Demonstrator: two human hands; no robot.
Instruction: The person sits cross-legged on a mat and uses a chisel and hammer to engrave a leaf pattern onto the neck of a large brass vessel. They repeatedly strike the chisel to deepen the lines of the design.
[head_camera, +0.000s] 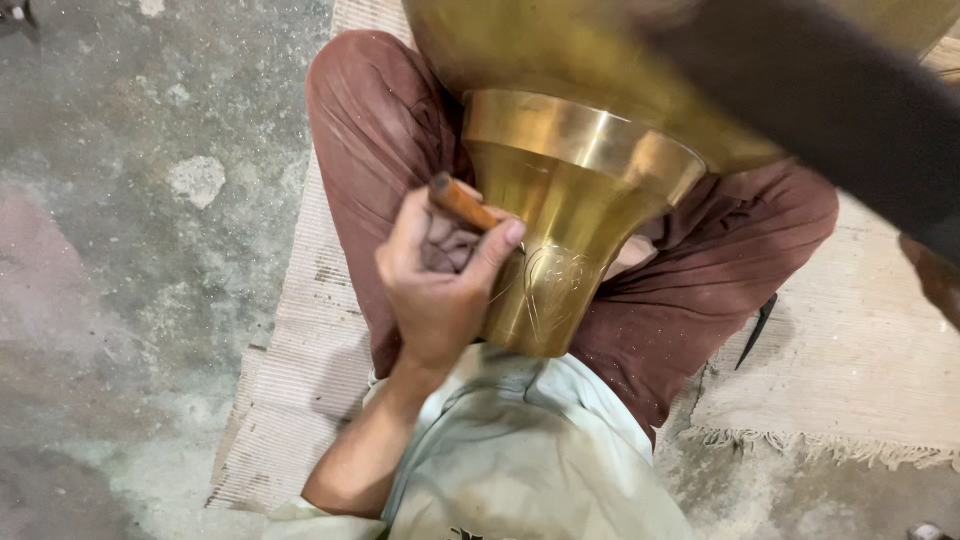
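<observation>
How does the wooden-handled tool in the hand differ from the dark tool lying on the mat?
The wooden-handled tool is gripped in the left hand with its working end pressed to the brass vessel; the dark pointed tool lies loose on the woven mat, untouched. The first shows a thick, reddish-brown handle; the second looks thin, black and tapered. The first's tip is hidden behind fingers; the second's point shows. Both are slender hand tools.

Left hand (440, 275) fisted, thumb up, forearm bent; right hand out of view.

Golden brass vessel (570, 210) with engraved leaf pattern; maroon trousers (380, 130).
</observation>
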